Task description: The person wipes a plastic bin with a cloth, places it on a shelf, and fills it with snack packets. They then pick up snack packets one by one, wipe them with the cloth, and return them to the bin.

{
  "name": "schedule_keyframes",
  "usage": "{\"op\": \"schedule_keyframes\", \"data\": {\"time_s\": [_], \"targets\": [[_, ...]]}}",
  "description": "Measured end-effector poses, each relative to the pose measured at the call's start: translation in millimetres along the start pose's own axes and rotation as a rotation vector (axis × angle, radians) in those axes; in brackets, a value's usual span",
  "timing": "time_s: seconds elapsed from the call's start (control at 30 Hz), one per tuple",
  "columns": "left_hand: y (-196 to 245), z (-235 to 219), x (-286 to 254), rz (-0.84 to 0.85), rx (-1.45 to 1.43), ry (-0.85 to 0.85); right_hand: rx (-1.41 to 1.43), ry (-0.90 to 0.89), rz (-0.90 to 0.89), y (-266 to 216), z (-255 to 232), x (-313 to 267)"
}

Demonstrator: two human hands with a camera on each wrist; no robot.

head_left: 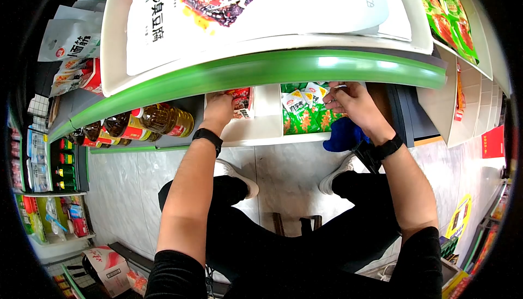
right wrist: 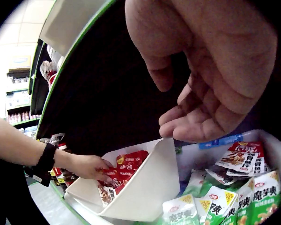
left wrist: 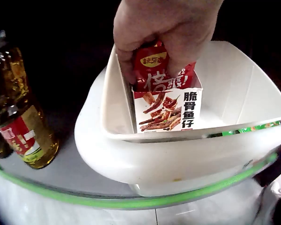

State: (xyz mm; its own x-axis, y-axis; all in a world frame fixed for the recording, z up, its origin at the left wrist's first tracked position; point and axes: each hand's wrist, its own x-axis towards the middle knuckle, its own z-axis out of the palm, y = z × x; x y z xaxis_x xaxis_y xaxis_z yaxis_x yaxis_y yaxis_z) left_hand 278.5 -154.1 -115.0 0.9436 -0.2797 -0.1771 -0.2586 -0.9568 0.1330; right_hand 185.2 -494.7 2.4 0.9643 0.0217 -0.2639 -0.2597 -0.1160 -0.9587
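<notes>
My left hand point(head_left: 219, 109) reaches down into a white bin point(left wrist: 246, 89) and grips red snack packets point(left wrist: 152, 63). These packets stand in a small display box point(left wrist: 164, 115) with a picture of snack fish on its front, against one side of the bin. Over the neighbouring compartment hangs my right hand point(right wrist: 210, 79), its fingers loosely bent and nothing between them. Beneath it lie several green-and-white snack packets point(right wrist: 267, 197), with a few red-and-white packets point(right wrist: 239, 157) farther back in the right wrist view.
Bottles of dark golden oil point(head_left: 169, 119) line the shelf left of the bin. A green-edged shelf point(head_left: 272, 69) overhangs both hands, carrying a tray with a big white package point(head_left: 261, 21). A blue cloth-like thing point(head_left: 344, 134) sits by the right wrist.
</notes>
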Motion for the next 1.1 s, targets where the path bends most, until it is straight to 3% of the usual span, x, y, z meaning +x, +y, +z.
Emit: {"op": "schedule_keyframes", "data": {"time_s": [0.1,0.2,0.23,0.43,0.53,0.57,0.6,0.63,0.67,0.73,0.77,0.83,0.97,1.03,1.1], "targets": [[2.4,-5.7,-2.4,-0.022,-0.017,0.014,-0.005,-0.009,0.007,1.3,0.8,1.4],[-10.0,-16.1,1.9,0.041,0.021,0.39,-0.002,-0.009,-0.006,2.7,-0.8,1.2],[-18.6,-27.1,8.0,0.05,-0.027,0.343,0.005,-0.006,-0.016,1.8,-1.2,-0.1],[-33.4,-84.6,-14.5,0.08,-0.15,0.547,0.0,-0.016,-0.043,-0.9,-0.7,-1.0],[-5.3,-100.7,-34.0,-0.001,-0.978,0.388,0.052,-0.045,-0.088,-1.1,10.4,-2.5],[18.2,-111.4,-45.4,0.044,-1.104,0.367,0.035,-0.061,-0.126,3.0,15.9,-1.5],[27.5,-107.8,-43.3,-0.001,-1.215,0.231,-0.106,-0.043,-0.193,5.7,22.9,-1.2],[46.0,-108.8,-45.8,0.038,-1.288,0.164,-0.065,-0.049,-0.176,2.8,34.2,-7.8],[65.4,-111.2,-50.1,0.078,-1.362,0.094,-0.029,-0.039,-0.281,10.0,45.9,-7.1],[95.4,-113.4,-57.5,-0.011,-1.536,-0.053,0.159,-0.216,-0.124,-7.4,55.8,-22.3],[103.2,-113.2,-58.3,-0.058,-1.618,-0.128,0.239,-0.18,-0.102,-1.7,60.3,-21.5],[103.7,-109.9,-55.6,-0.054,-1.565,-0.141,0.291,-0.126,0.009,2.1,56.9,-21.9],[93.6,-104.3,-51.7,0.043,-1.411,-0.185,0.224,-0.155,-0.017,5.7,50.1,-20.1],[95.1,-104.4,-57.0,0.096,-1.344,-0.173,0.126,-0.237,-0.024,-0.7,47.3,-21.9],[97.4,-111.4,-63.8,0.063,-1.47,-0.334,0.1,-0.35,-0.042,1.2,45.5,-19.8]]}}
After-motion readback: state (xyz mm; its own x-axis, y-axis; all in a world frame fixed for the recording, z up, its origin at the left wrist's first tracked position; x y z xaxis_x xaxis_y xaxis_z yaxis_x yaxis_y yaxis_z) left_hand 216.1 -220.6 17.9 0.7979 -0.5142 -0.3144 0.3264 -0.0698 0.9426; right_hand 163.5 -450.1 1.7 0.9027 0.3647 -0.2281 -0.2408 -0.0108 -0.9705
